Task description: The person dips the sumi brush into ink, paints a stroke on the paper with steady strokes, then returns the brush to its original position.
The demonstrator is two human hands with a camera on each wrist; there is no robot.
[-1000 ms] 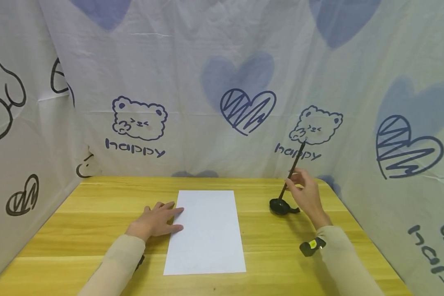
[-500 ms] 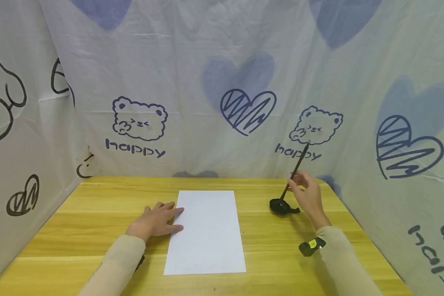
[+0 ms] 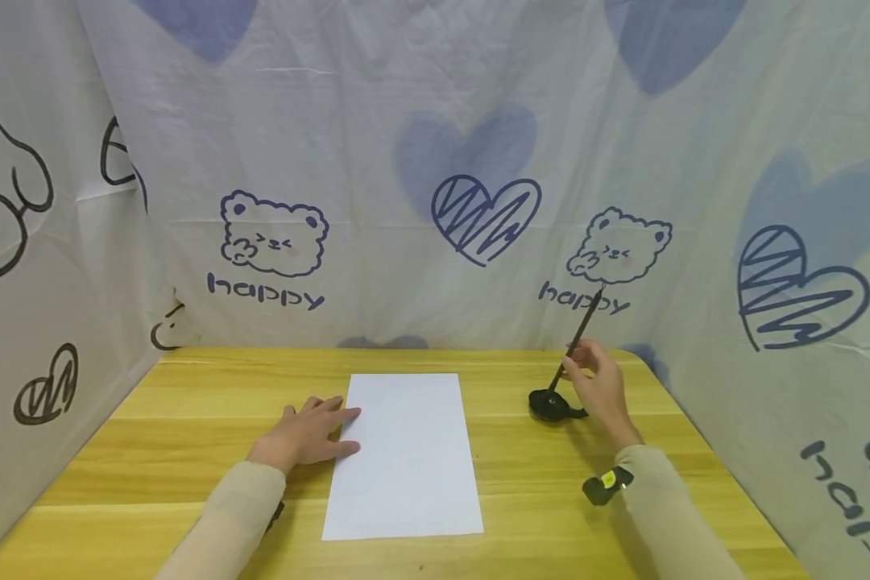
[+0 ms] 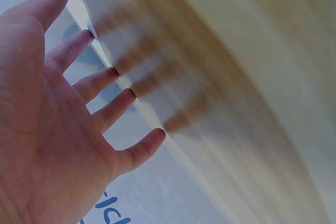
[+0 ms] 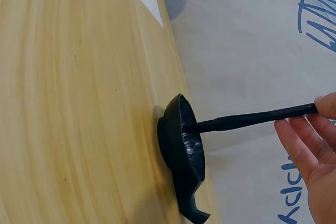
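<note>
Head view shows the right hand (image 3: 600, 385) raised at the far right of the wooden table (image 3: 188, 419), fingers pinching a slim black brush (image 3: 576, 338) partway up its shaft; the brush leans to the right with its tip down in a small black ink dish (image 3: 551, 405) on the table. The left hand (image 3: 303, 435) lies flat, palm down, fingers straight and spread, its fingertips on the left edge of a white paper sheet (image 3: 406, 459) in the table's middle. Both forearms wear beige sleeves. White cloth printed with bears, hearts and "happy" (image 3: 435, 161) walls the table on three sides
</note>
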